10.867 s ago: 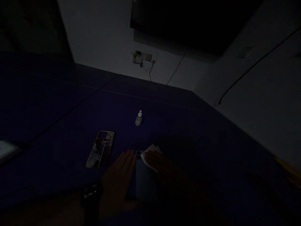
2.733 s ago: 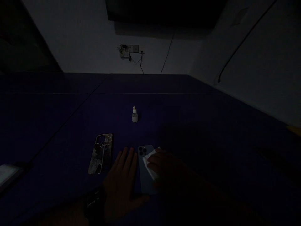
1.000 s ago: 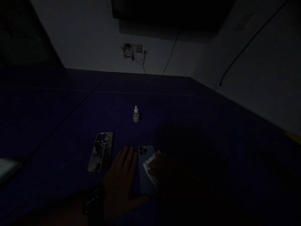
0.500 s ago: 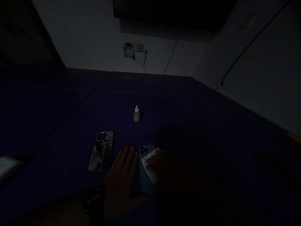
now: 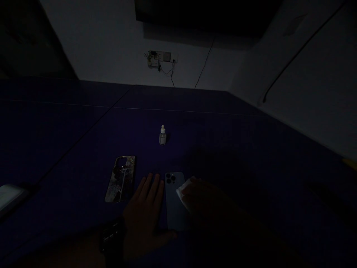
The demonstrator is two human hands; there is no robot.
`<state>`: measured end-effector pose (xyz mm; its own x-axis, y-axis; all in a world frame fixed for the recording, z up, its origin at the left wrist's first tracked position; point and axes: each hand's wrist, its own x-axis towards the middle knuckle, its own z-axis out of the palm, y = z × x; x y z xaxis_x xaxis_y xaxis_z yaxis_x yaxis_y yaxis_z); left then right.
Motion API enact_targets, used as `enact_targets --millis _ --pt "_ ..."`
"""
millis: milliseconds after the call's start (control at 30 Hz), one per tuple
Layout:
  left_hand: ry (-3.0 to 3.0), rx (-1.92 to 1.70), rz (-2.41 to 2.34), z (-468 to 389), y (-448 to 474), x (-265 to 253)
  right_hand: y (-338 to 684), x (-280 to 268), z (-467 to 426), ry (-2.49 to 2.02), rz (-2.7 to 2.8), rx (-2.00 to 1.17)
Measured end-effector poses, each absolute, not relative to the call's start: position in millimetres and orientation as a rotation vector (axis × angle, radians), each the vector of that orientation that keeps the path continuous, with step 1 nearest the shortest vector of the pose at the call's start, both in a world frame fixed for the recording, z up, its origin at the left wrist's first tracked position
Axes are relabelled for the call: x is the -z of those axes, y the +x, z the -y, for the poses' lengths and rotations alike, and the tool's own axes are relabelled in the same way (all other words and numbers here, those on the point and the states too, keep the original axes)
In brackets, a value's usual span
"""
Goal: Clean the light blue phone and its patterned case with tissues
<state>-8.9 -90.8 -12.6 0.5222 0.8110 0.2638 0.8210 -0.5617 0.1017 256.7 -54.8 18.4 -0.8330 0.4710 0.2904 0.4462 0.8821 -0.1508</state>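
A blue smartphone [image 5: 173,208] lies back side up, its camera lenses at the far end. My left hand [image 5: 145,212] rests flat along its left side with the fingers stretched out, the thumb reaching the near edge. A dark watch [image 5: 112,238] is on that wrist. In my right hand [image 5: 202,199] is a folded white tissue [image 5: 184,191], pressed over the phone's right edge. Deep shadow hides much of that hand. Left of my left hand lies a patterned phone case [image 5: 121,180] with a camera cutout.
Beyond the phone, a small dropper bottle [image 5: 162,137] stands upright on the dark blue table [image 5: 223,130]. A white object [image 5: 11,197] sits at the left edge. Sockets with cables [image 5: 160,57] are on the wall under a dark screen [image 5: 206,16].
My right hand has slid the tissue rightward across the phone, uncovering more of its back and the area by the lenses. My left hand has stayed in place.
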Motion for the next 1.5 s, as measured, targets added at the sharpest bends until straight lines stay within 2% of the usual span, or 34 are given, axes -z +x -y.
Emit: enact_targets --millis 233,400,567,733,900,1100,1267,1500 --pt "-2.718 0.413 1.497 91 -8 9 240 -7 54 -0.724 2.706 -0.152" --pt "-2.749 0.397 1.434 90 -8 7 234 -10 51 -0.593 2.749 -0.205" --pt "-2.716 0.455 1.434 91 -8 13 242 -12 52 -0.770 2.719 -0.151" --pt "-2.734 0.470 1.446 90 -8 15 240 -12 53 -0.570 2.751 -0.192" --pt "-2.750 0.428 1.461 90 -8 14 243 -7 55 -0.795 2.690 -0.092" --pt "-2.707 0.440 1.443 91 -7 12 237 -20 49 -0.501 2.822 -0.207" --pt "-2.720 0.423 1.431 91 -8 9 242 -15 48 -0.699 2.736 -0.117" --pt "-2.724 0.433 1.431 90 -7 14 242 -11 49 -0.603 2.746 -0.151"
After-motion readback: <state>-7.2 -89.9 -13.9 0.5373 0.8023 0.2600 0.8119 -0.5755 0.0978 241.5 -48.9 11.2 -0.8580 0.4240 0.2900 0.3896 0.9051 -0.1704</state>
